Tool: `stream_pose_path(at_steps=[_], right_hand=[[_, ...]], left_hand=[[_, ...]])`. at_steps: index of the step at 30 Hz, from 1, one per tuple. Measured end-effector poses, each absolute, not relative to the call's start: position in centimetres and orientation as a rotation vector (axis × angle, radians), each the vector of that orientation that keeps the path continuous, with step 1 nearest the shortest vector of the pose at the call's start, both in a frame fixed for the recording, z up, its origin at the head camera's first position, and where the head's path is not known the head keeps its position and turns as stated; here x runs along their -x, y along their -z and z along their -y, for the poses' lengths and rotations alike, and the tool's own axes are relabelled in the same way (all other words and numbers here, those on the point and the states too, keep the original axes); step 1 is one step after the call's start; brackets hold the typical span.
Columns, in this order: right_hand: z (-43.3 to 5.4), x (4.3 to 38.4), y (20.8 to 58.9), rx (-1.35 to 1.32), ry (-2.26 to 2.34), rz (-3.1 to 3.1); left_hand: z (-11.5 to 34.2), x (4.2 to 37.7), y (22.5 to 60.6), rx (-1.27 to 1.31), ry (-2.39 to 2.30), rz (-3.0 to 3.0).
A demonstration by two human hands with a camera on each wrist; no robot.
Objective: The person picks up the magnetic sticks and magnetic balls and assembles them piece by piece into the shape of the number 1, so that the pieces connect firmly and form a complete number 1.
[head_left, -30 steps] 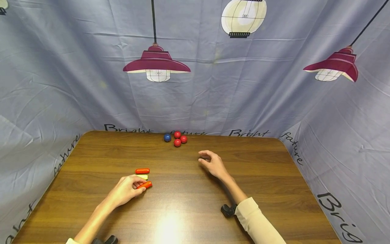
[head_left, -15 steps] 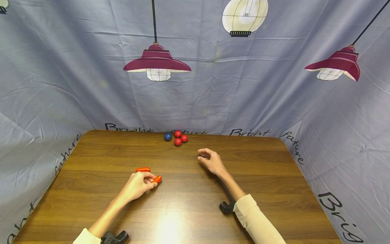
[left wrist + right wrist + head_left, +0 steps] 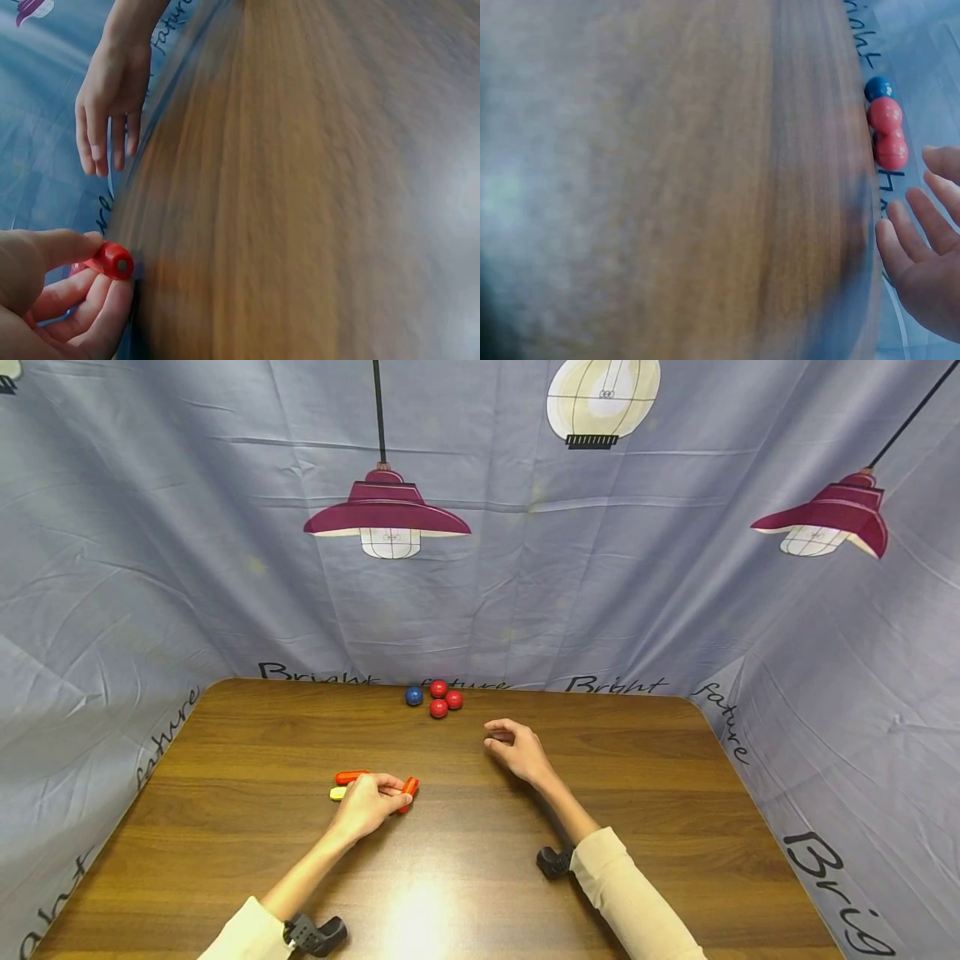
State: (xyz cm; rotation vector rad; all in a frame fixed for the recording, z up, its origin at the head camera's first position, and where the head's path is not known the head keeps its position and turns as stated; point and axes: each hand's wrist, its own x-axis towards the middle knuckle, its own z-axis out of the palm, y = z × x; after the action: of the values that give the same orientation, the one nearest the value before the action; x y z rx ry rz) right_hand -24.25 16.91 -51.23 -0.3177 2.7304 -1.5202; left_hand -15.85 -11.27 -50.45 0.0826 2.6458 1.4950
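My left hand [image 3: 366, 805] pinches a short red stick [image 3: 408, 793] between thumb and fingers; the stick stands nearly upright in the head view. Its rounded end, with a small greyish dot, faces the left wrist camera beside the thumb [image 3: 64, 246]. Just behind the left hand lie another red stick [image 3: 351, 777] and a pale yellow stick [image 3: 339, 793], the latter partly hidden by the hand. My right hand [image 3: 521, 756] holds nothing, its fingers loosely bent over the table. In the right wrist view the spread fingers of the right hand [image 3: 930, 262] show.
At the table's back edge a blue ball [image 3: 414, 696] sits beside a cluster of three red balls [image 3: 438, 709]. The brown wooden table [image 3: 480, 893] meets a grey-blue curtain [image 3: 495, 593] at its back and sides. A black device [image 3: 318, 935] is strapped to the left wrist.
My left hand has carried the red stick to the right and slightly away, turning it more upright. The yellow stick shows again behind it. The right hand has shifted only slightly.
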Motion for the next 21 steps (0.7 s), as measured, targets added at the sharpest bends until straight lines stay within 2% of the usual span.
stream_pose_path(at_steps=[21], right_hand=[[-16.3, 26.2, 51.2, 0.240, 1.524, -2.675]], left_hand=[[8.2, 18.2, 50.0, 0.131, -1.535, -2.600]])
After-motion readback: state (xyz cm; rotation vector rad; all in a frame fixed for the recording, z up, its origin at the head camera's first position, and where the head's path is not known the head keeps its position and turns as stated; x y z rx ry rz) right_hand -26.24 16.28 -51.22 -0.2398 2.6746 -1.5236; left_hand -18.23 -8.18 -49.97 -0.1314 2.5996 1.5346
